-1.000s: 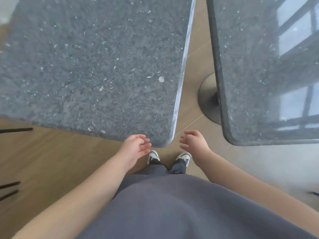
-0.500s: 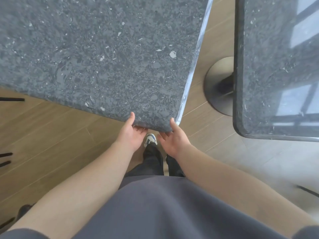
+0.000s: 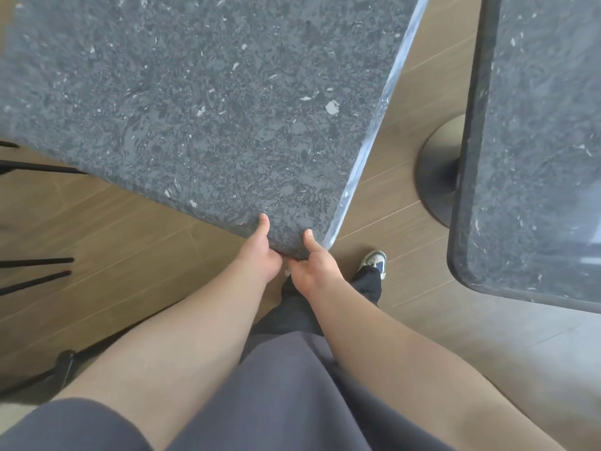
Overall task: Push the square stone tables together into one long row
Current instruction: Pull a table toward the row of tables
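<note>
Head view, near table (image 3: pixel 211 102): dark speckled stone top, turned askew; its near corner points at the person, right edge running up and to the right.
Second table (image 3: pixel 536 157): right, apart; wood floor (image 3: pixel 396 177) shows between them, round base (image 3: pixel 435 177) beneath.
Left hand (image 3: pixel 258 255): clamped on the near corner, thumb on top.
Right hand (image 3: pixel 313 265): gripping the same corner, just beside the left.
</note>
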The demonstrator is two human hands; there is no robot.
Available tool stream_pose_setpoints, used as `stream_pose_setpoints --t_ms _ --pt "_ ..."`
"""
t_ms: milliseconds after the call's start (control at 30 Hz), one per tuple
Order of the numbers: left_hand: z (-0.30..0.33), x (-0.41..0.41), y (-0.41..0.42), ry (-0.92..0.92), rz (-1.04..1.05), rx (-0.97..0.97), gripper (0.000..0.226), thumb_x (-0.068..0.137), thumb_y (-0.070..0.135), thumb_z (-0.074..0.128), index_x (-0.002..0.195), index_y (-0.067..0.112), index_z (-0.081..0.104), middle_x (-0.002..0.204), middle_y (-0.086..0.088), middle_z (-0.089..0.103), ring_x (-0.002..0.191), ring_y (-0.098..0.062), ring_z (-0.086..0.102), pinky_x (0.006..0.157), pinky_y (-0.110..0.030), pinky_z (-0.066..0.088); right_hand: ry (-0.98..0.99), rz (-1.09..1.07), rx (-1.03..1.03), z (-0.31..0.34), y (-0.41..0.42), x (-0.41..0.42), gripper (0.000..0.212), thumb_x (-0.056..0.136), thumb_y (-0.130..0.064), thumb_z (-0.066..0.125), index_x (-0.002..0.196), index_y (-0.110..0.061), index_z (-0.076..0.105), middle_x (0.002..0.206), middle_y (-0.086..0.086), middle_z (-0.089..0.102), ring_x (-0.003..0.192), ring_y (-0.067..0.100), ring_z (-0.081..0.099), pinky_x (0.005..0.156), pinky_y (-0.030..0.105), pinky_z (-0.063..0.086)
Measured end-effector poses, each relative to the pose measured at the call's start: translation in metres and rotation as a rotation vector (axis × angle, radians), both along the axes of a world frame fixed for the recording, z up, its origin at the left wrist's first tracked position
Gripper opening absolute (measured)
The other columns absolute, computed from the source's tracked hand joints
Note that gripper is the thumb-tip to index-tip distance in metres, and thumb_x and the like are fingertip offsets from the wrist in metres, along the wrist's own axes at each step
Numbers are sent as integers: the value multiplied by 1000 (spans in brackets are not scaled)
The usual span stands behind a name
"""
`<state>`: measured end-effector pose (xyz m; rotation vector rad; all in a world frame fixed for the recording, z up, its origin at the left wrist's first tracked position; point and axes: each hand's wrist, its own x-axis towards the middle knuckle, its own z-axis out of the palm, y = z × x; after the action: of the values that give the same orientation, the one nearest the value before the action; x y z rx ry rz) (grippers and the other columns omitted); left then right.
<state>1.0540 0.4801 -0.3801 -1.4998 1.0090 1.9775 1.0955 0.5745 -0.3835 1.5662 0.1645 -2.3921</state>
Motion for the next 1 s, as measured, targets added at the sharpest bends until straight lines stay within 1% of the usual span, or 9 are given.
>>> stream_pose_setpoints --t_ms 133,300,467,600,633,700,800,900,1000 --pt "2 -2 4 -30 5 -49 50 90 51 70 113 7 66 113 -18 73 113 -35 67 113 -54 43 12 34 -30 -1 8 0 43 97 -13 65 138 -2 54 132 22 65 120 37 64 111 50 45" --pt "4 1 32 -34 53 -37 53 88 49 74 120 7 66 118 -21 73 112 -39 68 108 -57 47 29 92 -40 0 39 1 37 98 -15 65 132 -5 57 128 21 67 118 35 66 110 48 47" --pt "6 -4 84 -30 67 2 51 92 49 70 116 4 63 115 -23 70 108 -40 67 106 -57 48 49 164 8 9 94 -7 20 99 -16 63 116 -5 61 99 16 78 93 30 75 70 41 62" --pt "10 -11 126 -42 89 12 52 95 49 66 118 3 59 119 -23 67 108 -40 66 97 -55 52 39 196 35 9 134 -16 35 99 -17 63 131 -4 56 126 20 66 116 36 65 97 49 55" --pt "9 -12 135 -40 99 20 53 96 49 65 121 3 58 121 -23 67 111 -40 65 100 -55 51 34 203 46 10 142 -17 36 99 -17 64 132 -4 55 125 19 66 114 35 65 95 48 56" --pt "8 -13 149 -42 117 43 55 96 50 64 125 3 57 124 -23 66 118 -40 64 109 -54 47 29 209 55 10 156 -19 33 99 -17 64 128 -4 56 115 16 69 102 31 68 76 41 59" --pt "8 -15 166 -38 130 55 53 97 51 61 117 2 57 116 -24 67 117 -40 64 110 -54 46 21 214 40 10 173 -22 18 98 -15 65 112 -5 60 103 14 70 91 29 69 56 36 60" --pt "10 -19 179 -36 136 58 52 98 52 59 113 2 58 112 -24 67 108 -39 66 108 -54 48 32 210 23 12 186 -26 15 98 -13 65 109 -3 61 106 17 70 92 31 69 54 36 61" --pt "9 -21 192 -24 139 60 58 99 52 57 130 3 55 125 -23 65 117 -39 64 109 -55 46 35 197 17 13 198 -30 21 99 -13 64 116 -2 61 111 18 69 95 33 68 58 38 61"
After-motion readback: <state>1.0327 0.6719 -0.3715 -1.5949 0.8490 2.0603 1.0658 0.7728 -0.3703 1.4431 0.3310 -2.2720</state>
